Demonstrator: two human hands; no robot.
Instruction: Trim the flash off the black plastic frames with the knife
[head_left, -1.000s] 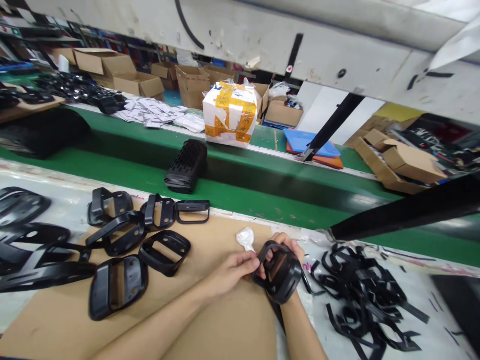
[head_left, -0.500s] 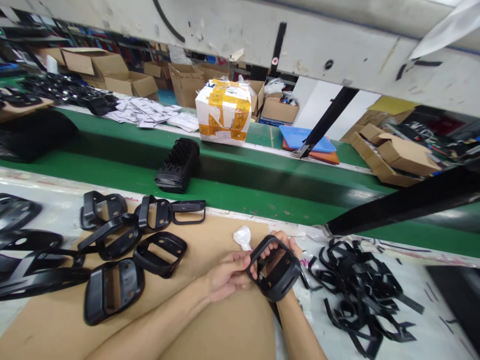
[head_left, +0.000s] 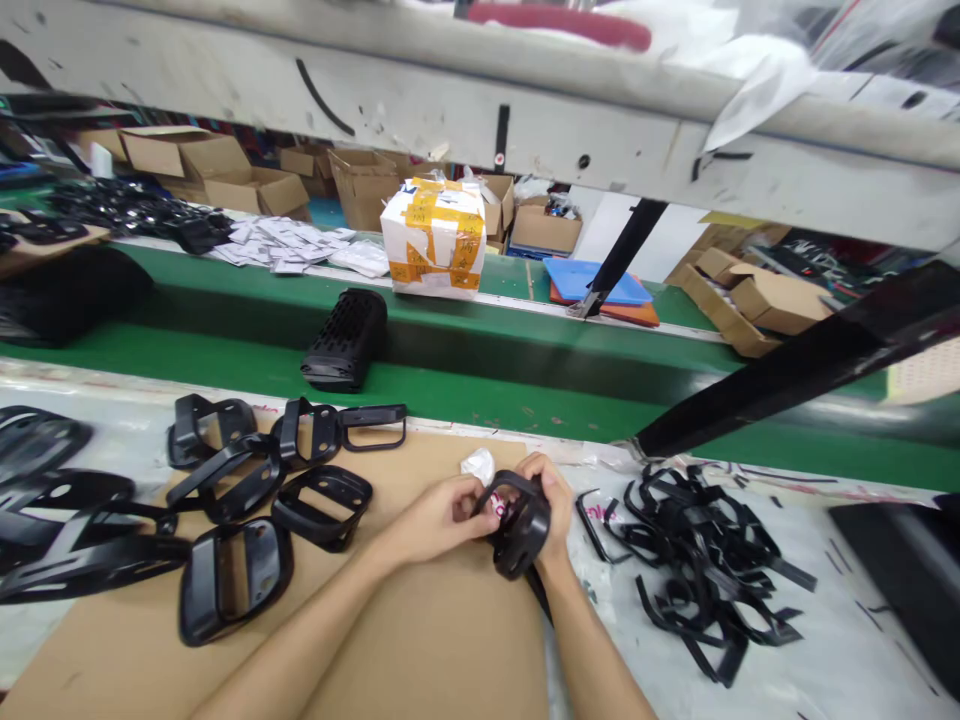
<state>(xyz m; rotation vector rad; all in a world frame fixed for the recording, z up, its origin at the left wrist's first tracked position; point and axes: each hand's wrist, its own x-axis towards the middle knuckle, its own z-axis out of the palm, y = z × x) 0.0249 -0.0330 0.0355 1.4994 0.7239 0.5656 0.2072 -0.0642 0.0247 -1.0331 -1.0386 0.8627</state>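
Observation:
A black plastic frame (head_left: pixel 523 530) with a large opening is held up above the cardboard, turned partly edge-on. My right hand (head_left: pixel 553 500) grips its far right side, fingers wrapped over the rim. At the left edge of the frame, my left hand (head_left: pixel 454 520) has its thumb and curled fingers closed on the rim. Just behind the hands is a white wrapped bundle (head_left: pixel 478 465), partly covered by them. Similar black frames (head_left: pixel 322 505) lie to the left of my left hand. A tangled heap of black plastic strips (head_left: pixel 705 560) lies right of my right hand.
Brown cardboard (head_left: pixel 442 630) covers the bench under my arms. Beyond the bench runs a green conveyor surface (head_left: pixel 480 400) bearing a black perforated part (head_left: pixel 346 340). A taped white box (head_left: pixel 435 238) stands farther back. A slanted black post (head_left: pixel 750 385) rises at the right, below an overhead beam (head_left: pixel 420 110).
The frame has been turned in my hands from facing me to nearly edge-on. My right hand has shifted slightly left with it. The camera view has tilted up slightly.

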